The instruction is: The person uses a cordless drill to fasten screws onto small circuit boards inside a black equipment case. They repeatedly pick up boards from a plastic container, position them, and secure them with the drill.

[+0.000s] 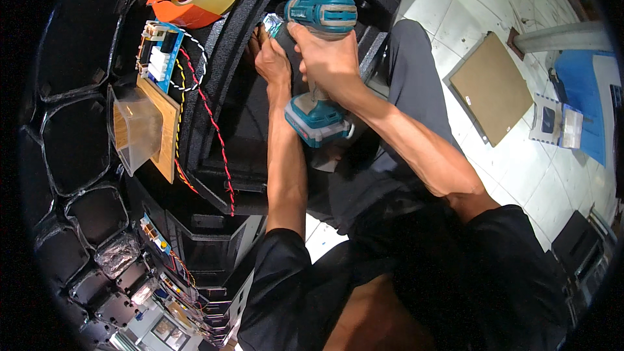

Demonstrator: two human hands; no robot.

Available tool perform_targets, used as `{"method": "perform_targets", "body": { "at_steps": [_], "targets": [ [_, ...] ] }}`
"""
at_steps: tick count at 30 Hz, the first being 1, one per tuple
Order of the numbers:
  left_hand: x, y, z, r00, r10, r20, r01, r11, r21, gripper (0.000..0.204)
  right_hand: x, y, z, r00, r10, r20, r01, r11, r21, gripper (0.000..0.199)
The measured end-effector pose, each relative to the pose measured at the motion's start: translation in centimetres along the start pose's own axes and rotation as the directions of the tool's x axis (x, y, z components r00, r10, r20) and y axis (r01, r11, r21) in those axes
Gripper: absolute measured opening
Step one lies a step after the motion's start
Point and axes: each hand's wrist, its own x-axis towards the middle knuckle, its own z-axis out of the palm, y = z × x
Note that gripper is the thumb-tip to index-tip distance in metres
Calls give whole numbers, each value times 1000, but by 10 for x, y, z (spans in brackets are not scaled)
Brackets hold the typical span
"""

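My right hand (331, 58) grips the handle of a teal cordless drill (320, 117), its head pointing left. Just ahead of the drill's nose, my left hand (273, 62) reaches into an open black box-like cabinet (218, 71). Its fingers are pinched together beside a small, brightly lit silvery piece (272, 24); what they hold is too small to make out. The drill's tip is hidden near those fingertips. Twisted red wire (211, 123) and yellow-black wire (179, 110) hang over the cabinet's left side from a blue circuit board (170, 58).
An orange tape dispenser (179, 13) rests on the cabinet's far left. Below the circuit board are a wooden board (168, 136) and a clear plastic container (133, 130). Black cabinets (78, 36) line the left. A brown panel (492, 88) lies on the tiled floor at right.
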Motion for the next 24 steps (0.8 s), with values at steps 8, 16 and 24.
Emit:
{"method": "perform_targets", "body": {
  "at_steps": [8, 16, 24],
  "targets": [
    [4, 15, 0, 998, 60, -6, -59, 995, 74, 22, 3, 2, -4, 1000, 16, 25, -15, 999, -28, 24],
    [1, 22, -10, 994, -45, 102, 32, 991, 128, 21, -4, -13, -10, 988, 149, 38, -151, 988, 42, 26],
    [6, 33, -22, 983, -100, 153, 81, 989, 122, 23, -3, -18, -9, 989, 130, 76, -129, 991, -23, 23]
  ]
}}
